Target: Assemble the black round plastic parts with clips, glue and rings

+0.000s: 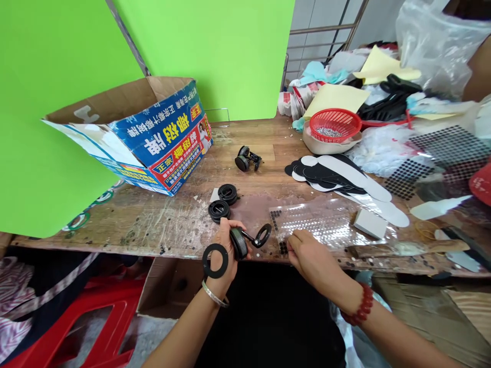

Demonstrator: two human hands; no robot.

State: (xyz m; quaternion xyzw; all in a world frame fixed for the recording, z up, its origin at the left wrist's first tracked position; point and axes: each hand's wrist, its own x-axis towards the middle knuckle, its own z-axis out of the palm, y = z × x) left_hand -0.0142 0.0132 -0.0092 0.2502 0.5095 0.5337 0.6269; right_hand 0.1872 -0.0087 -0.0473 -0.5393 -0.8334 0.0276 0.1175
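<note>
My left hand [223,255] is closed around a black wheel-shaped part [238,243] with a ribbed rim. A short arm with an oval black ring [263,235] sticks out of it to the right. A flat black ring [215,260] rests against the back of this hand near the wrist. My right hand [307,254] has its fingertips pinched at the left end of a clear plastic sheet [318,217], beside small black round dots [283,248]. Whatever its fingers hold is hidden. Two stacks of black rings [219,210] stand just beyond my left hand.
A similar black assembly [247,159] lies farther back. At left is an open cardboard box [169,143]. To the right are black and white sole-shaped pieces [345,179], a white block [370,223], a red basket [335,122], dotted sheets [448,148] and a wood-handled tool [410,249].
</note>
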